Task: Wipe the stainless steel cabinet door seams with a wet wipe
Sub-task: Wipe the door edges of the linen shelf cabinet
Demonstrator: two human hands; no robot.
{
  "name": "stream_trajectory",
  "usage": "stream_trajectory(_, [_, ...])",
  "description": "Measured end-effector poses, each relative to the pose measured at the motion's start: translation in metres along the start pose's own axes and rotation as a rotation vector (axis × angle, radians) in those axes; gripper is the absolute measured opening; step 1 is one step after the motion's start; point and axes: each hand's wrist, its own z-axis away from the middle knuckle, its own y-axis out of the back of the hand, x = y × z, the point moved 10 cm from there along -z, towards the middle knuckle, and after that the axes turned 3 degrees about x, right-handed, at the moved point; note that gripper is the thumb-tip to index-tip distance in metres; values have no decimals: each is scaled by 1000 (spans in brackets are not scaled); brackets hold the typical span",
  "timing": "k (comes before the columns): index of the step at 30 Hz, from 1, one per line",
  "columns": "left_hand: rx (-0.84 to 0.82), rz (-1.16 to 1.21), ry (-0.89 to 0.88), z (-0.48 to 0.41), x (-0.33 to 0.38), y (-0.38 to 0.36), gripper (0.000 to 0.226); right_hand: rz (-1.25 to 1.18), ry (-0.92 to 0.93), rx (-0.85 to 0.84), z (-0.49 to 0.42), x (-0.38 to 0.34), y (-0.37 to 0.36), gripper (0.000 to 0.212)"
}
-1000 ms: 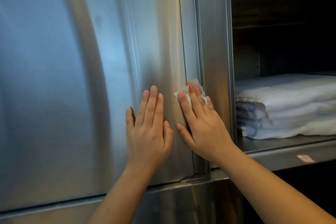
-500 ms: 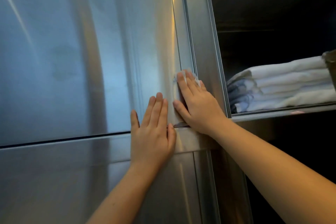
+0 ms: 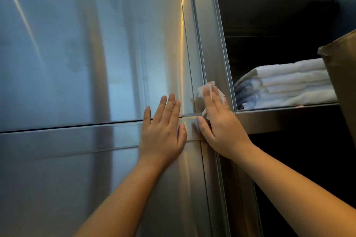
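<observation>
Crumpled white wet wipe [image 3: 201, 91]: pressed under the straight fingers [image 3: 209, 100] of the right hand [image 3: 217, 121], on the vertical seam [image 3: 189, 54] at the lower right corner of the brushed stainless steel cabinet door [image 3: 96, 54]. Left hand [image 3: 163, 131]: flat, fingers extended, holding nothing, laid across the horizontal seam [image 3: 77, 126]. Risk: the wipe is not pinched, so it may slip free or skim over the groove.

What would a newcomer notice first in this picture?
Two bare hands lie flat on a big stainless steel cabinet: the right hand presses a white wet wipe onto the vertical seam at centre, the left hand rests beside it. To the right, folded white linens sit on an open shelf.
</observation>
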Motion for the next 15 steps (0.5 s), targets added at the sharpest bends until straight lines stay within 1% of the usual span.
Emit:
stream_trajectory(2, [13,-14,-56,4,7,0,58,3,-22,16,21,3,6,65])
stream_trajectory(4, [21,-24,-102,13,14,-2,60,27,-40,-17,44,7,5,65])
stream_trajectory(11, [20,-10,-48,54,27,-14,64,188,-60,-49,111,27,-2,63])
stream_trajectory(15, [-3,-5,-57,67,51,-21,64,252,-99,-81,135,47,-6,65])
